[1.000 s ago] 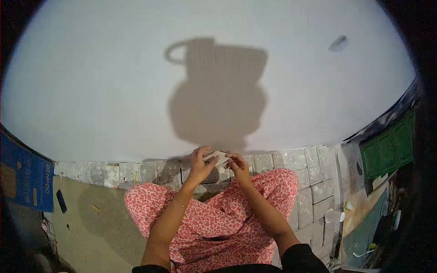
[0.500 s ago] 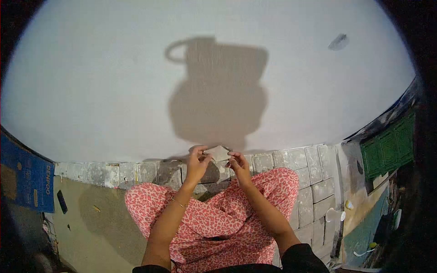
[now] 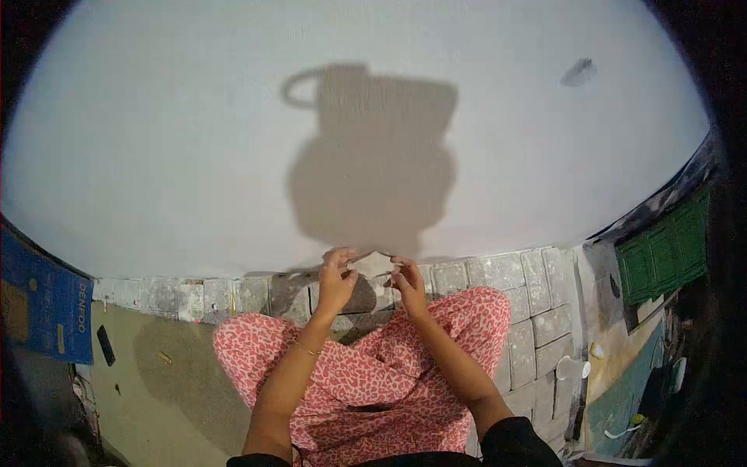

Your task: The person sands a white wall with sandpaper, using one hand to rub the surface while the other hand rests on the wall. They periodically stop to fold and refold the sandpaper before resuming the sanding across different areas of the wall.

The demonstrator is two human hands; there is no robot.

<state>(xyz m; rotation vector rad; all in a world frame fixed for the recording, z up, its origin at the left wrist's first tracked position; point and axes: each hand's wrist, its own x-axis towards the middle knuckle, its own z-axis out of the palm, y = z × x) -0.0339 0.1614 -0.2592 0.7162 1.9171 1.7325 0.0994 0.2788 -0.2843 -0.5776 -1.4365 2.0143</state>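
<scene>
A small pale, angular piece that looks like folded paper (image 3: 373, 264) is stretched between my hands, just in front of the wall's foot. Its top comes to a low peak. My left hand (image 3: 336, 279) pinches its left side with thumb and fingers. On the other side, my right hand (image 3: 409, 282) grips the right edge with bent fingers. Both forearms rest over my patterned pink trousers (image 3: 358, 373). The piece's lower edge blends into the paving behind it, so its full outline is hard to make out.
A white wall (image 3: 194, 156) with my shadow rises ahead. Grey paving blocks (image 3: 525, 342) run along its foot. At left lie a black bar-shaped object (image 3: 106, 345) and a blue box (image 3: 62, 311). To the right are a white cup (image 3: 572, 369) and a green panel (image 3: 665, 249).
The pale piece has tilted and changed shape between my fingers, its flat face now showing less low down. My hands have shifted only slightly.
</scene>
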